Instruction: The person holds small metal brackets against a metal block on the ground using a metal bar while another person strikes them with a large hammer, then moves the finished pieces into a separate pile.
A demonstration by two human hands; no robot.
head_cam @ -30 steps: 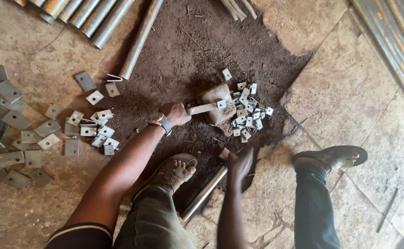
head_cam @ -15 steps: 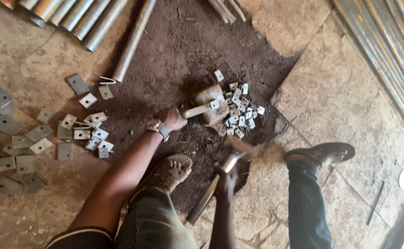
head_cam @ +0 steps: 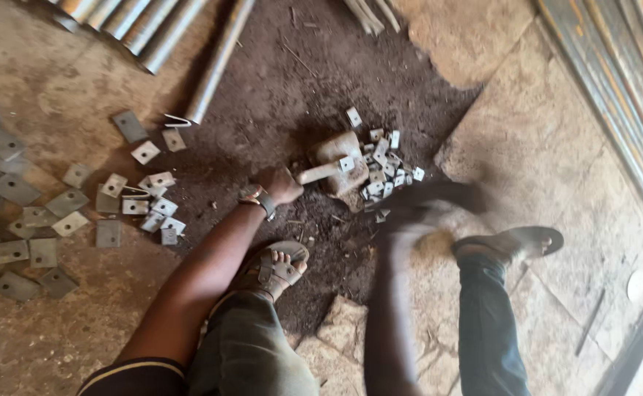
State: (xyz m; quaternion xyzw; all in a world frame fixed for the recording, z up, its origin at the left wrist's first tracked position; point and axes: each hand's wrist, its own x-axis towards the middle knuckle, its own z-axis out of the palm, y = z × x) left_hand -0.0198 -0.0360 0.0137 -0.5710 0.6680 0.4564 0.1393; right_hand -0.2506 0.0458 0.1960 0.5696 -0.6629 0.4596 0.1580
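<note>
My left hand (head_cam: 281, 185), with a watch on its wrist, grips a pale short bar (head_cam: 315, 174). The bar's far end carries a small square plate (head_cam: 345, 164) lying on a worn block (head_cam: 334, 152) set in dark soil. My right hand (head_cam: 408, 214) is smeared by motion just right of the block. It is closed on a long dark metal tool (head_cam: 442, 194), which shows only as a streak. A heap of small square plates (head_cam: 384, 172) lies against the block's right side.
Larger grey metal plates (head_cam: 42, 220) are scattered over the ground at left. Several metal pipes (head_cam: 211, 66) lie along the top, and more rods run down the right edge (head_cam: 615, 95). My sandalled feet (head_cam: 277, 268) (head_cam: 516, 242) rest near the block.
My right hand lifted the long tool off the ground near my foot and swung it up and right toward the block. My left hand kept the bar on the block.
</note>
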